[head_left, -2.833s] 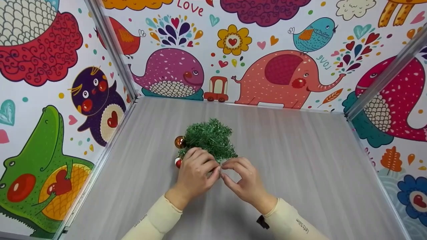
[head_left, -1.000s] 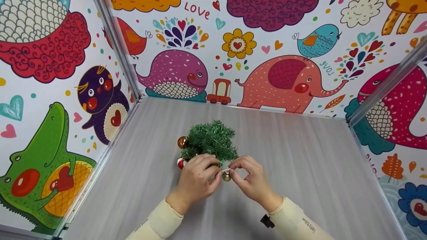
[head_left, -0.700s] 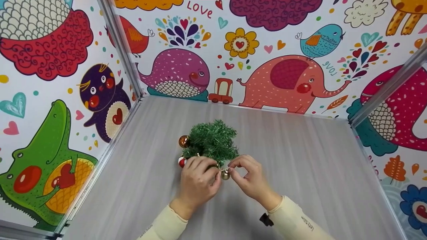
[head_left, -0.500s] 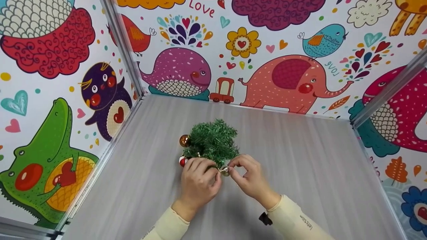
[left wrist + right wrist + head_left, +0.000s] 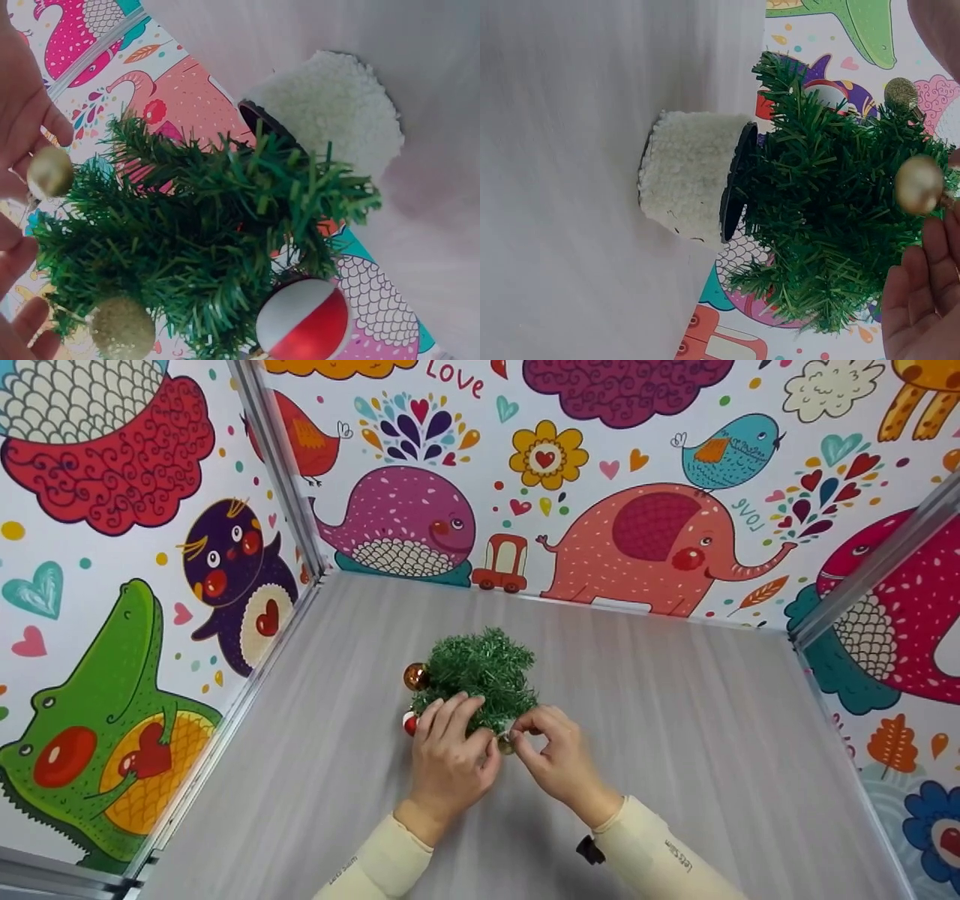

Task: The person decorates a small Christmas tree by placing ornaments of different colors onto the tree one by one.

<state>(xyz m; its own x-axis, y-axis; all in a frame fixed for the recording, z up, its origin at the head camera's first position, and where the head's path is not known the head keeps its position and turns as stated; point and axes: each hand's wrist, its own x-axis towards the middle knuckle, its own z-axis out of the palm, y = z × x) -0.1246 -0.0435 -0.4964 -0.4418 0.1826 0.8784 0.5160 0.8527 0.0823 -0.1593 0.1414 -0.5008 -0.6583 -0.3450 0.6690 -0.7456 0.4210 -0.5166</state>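
Note:
A small artificial Christmas tree (image 5: 480, 671) stands on the table, its white fleecy pot (image 5: 694, 176) showing in the right wrist view. My right hand (image 5: 559, 754) pinches the string of a smooth gold bauble (image 5: 919, 185) at the tree's near side. The bauble (image 5: 49, 171) lies against the branches. My left hand (image 5: 454, 754) reaches over the near left branches with its outer fingers spread; I cannot tell whether its thumb and index finger pinch anything. Also on the tree are a glittery gold bauble (image 5: 122, 330), a red-and-white bauble (image 5: 304, 319) and a shiny copper-coloured bauble (image 5: 415, 676).
The grey wood-look table (image 5: 660, 720) extends around the tree. Behind it rises a wall (image 5: 480, 510) printed with cartoon animals, and similar panels flank it left and right. Metal rails (image 5: 277, 465) run along the corners.
The gold bauble has come into view between my hands, then moved up closer to the branches. The left hand's outer fingers have lifted and spread over the tree. The head view has shifted slightly.

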